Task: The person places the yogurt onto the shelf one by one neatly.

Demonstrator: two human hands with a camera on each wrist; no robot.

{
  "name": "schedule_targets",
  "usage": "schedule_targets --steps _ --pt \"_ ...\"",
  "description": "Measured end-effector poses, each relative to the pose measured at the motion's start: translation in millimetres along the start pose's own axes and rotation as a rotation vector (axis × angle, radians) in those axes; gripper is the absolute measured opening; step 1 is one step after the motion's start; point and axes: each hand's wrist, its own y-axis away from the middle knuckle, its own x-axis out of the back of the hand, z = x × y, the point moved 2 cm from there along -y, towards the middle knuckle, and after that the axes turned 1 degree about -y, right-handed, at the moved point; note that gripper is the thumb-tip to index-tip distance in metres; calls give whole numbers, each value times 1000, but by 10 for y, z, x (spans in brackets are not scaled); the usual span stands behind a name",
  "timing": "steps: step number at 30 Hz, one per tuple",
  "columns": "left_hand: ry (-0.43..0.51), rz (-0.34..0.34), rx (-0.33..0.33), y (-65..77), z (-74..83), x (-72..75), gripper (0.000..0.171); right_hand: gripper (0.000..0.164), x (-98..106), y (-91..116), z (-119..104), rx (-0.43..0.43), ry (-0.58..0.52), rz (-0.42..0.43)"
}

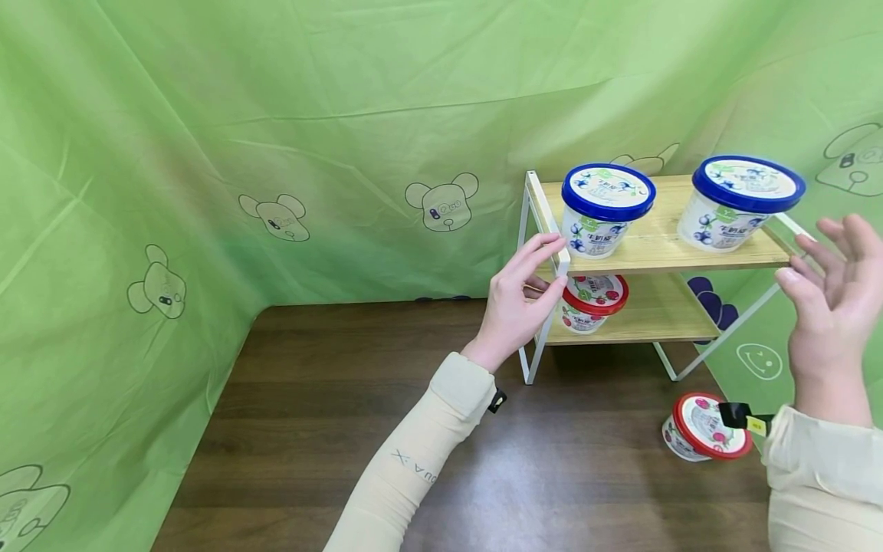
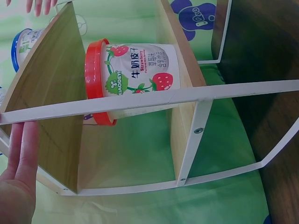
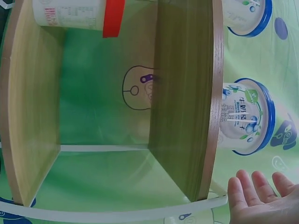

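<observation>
A small two-tier rack with white metal frame and wooden shelves (image 1: 662,230) stands at the right in the head view. My left hand (image 1: 520,299) grips its front left corner, thumb below and fingers along the white frame (image 2: 140,100). Beside the opposite corner, my right hand (image 1: 838,307) is raised with fingers spread and nothing in it. Two blue-lidded tubs (image 1: 607,192) (image 1: 741,184) sit upright on the top shelf, one near each end. Below, a red-lidded strawberry tub (image 2: 135,77) rests on the lower shelf at the left.
Another red-lidded tub (image 1: 710,429) is on the dark wooden surface (image 1: 331,429) in front of the rack, near my right wrist. Green cloth (image 1: 359,153) with bear drawings hangs behind and to both sides.
</observation>
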Motion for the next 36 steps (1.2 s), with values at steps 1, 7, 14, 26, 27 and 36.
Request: schedule_targets --steps 1,7,14,26,27,36 --pt "0 0 2 0 1 1 48 73 5 13 3 13 -6 -4" --pt "1 -2 8 1 0 0 47 70 34 93 18 59 -29 -29" --pt "2 -1 11 -3 21 1 47 69 74 161 53 63 -27 -15" --pt "2 1 17 0 25 5 47 65 103 282 38 99 23 -46" --pt "-1 0 18 0 23 5 47 64 110 293 43 98 19 -46" --pt "-5 -1 24 -3 28 0 48 64 228 366 76 -24 57 -13"
